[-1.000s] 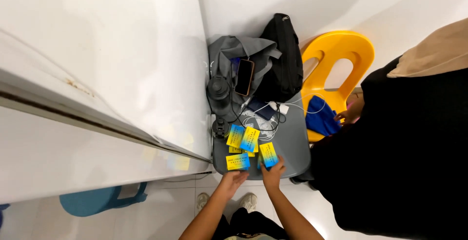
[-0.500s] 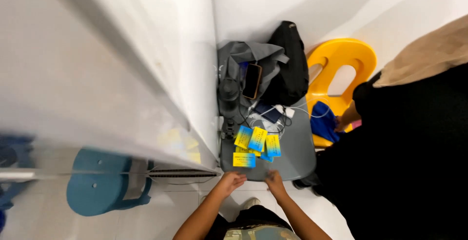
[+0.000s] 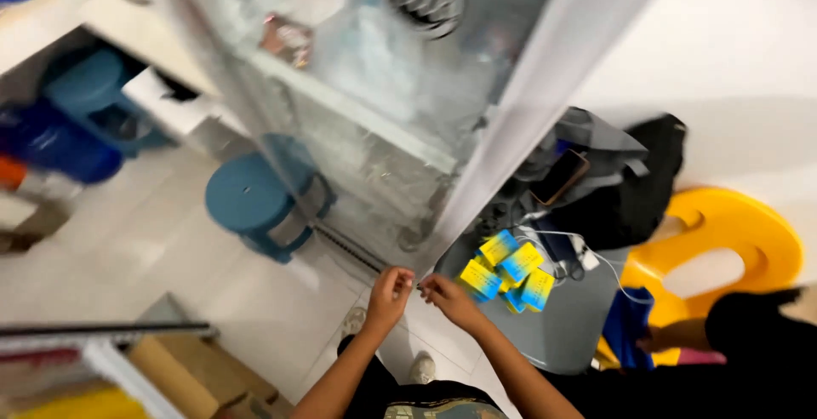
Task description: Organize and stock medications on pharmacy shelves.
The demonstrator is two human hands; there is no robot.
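**Hands meet near card pile**

Tiled floor (image 3: 170, 249), grey counter (image 3: 570, 325) at right. Both hands pinched narrow, fingertips touching; can't tell what they hold, if anything. Left hand (image 3: 389, 293), right hand (image 3: 448, 297), just beside the yellow-blue cards (image 3: 508, 273) at the counter edge. Roughly five cards, overlapping. Risk: loose pile could slide off. One phone (image 3: 559, 176), one blue stool (image 3: 255, 202), one yellow chair (image 3: 732, 232).

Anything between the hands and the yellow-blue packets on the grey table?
Nothing visible. The right hand and left hand meet at the lower tip of the translucent door, beside the grey table. The packets lie just right of the right hand, with only bare tabletop in between.
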